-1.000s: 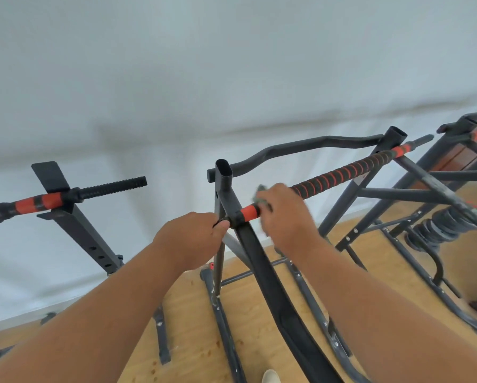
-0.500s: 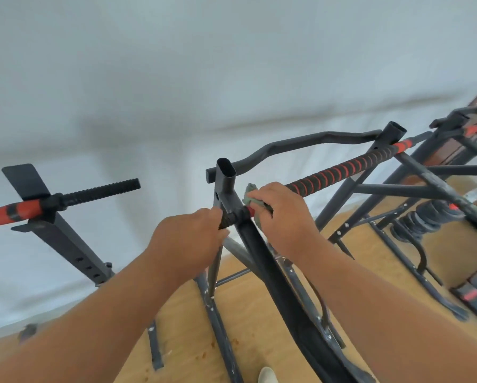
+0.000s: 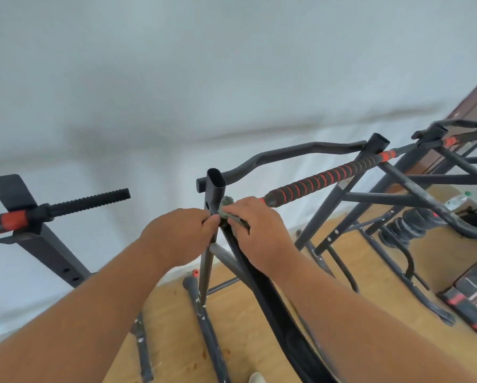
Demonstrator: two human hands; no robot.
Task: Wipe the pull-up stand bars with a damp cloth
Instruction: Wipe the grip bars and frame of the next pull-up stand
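Observation:
A dark metal pull-up stand [image 3: 214, 186] rises in front of me, its open upright tube at centre. A bar with black and red spiral grip [image 3: 326, 175] runs from that upright to the right. My right hand [image 3: 255, 230] presses a grey-green cloth [image 3: 226, 208] around the bar's left end, right at the joint with the upright. My left hand [image 3: 180, 236] is closed on the stand just left of that joint, its fingertips touching the cloth side. A curved black bar [image 3: 287, 156] arches behind.
A separate arm with a red and black grip [image 3: 52, 211] juts in at left. More dark frames [image 3: 439, 178] and a coiled black spring [image 3: 406, 225] crowd the right. Below lie the wooden floor [image 3: 240, 327], base rails and a white wall behind.
My right hand slid the cloth left along the bar, from the red end of the grip onto the joint at the upright. My left hand stayed closed on the stand. The view tilted slightly.

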